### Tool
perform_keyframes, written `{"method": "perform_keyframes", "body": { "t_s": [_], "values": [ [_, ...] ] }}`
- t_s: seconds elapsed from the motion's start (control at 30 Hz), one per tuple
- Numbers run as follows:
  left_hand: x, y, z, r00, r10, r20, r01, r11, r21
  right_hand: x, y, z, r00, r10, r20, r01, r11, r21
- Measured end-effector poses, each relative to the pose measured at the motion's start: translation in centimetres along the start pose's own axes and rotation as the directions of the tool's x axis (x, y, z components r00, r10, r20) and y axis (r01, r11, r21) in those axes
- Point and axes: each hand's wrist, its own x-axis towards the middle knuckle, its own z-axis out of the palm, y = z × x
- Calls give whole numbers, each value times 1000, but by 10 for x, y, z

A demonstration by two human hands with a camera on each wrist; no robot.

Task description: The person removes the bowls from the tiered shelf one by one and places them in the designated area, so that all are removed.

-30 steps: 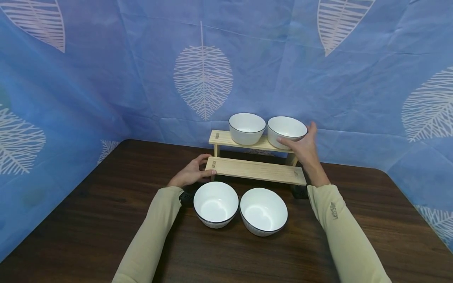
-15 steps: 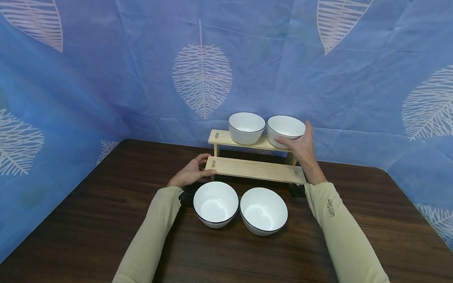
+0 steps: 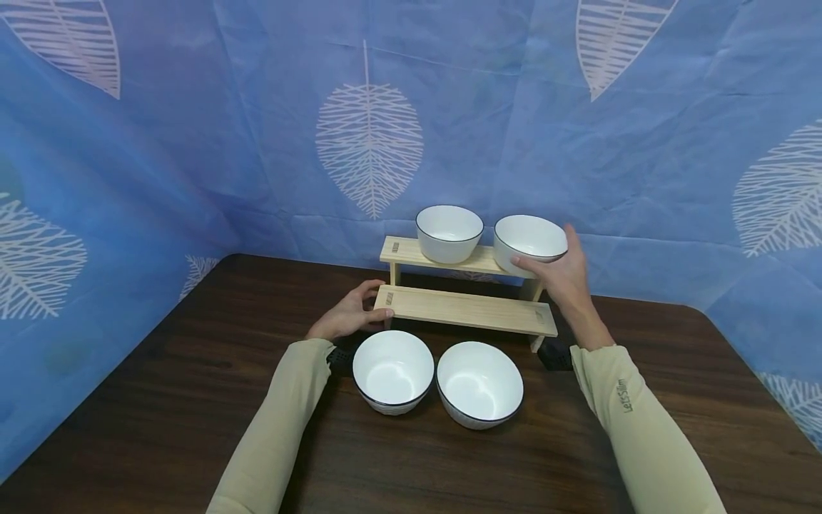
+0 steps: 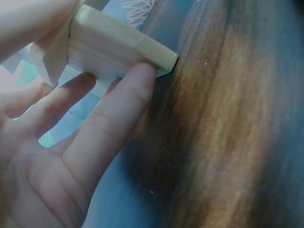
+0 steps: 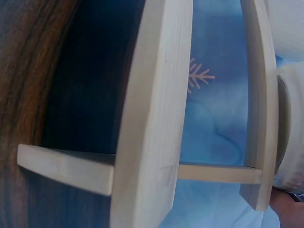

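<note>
A two-step wooden stand [image 3: 462, 308] stands on the table, its lower board bare. My left hand [image 3: 349, 311] grips the left end of that board; in the left wrist view its fingers [image 4: 111, 116] touch the wooden leg from the side. On the upper board, my right hand [image 3: 565, 275] holds the right-hand white bowl [image 3: 528, 239], thumb in front and fingers at its far right side. The bowl's base [image 5: 283, 126] looks slightly tipped off the board in the right wrist view. Another white bowl [image 3: 448, 235] sits to its left, a small gap between them.
Two more white bowls with dark rims, the left one [image 3: 392, 371] and the right one [image 3: 479, 385], stand side by side on the dark wooden table [image 3: 411, 471] in front of the stand. A blue leaf-patterned cloth [image 3: 257, 143] hangs close behind.
My right hand and its bowl shifted slightly left, then moved right, opening a gap between the two upper bowls. The left hand, the stand and the front bowls stay in place.
</note>
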Motion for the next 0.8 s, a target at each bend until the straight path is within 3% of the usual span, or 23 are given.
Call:
{"method": "perform_keyframes", "body": {
  "t_s": [0.27, 0.8],
  "values": [
    [-2, 1, 0, 1000, 5, 0, -5, 1000, -3, -10, -1, -13, 1000, -3, 19, 3, 1000, 4],
    [0, 0, 1, 1000, 0, -4, 1, 1000, 16, -33, 0, -36, 999, -15, 29, 18, 994, -109]
  ]
}}
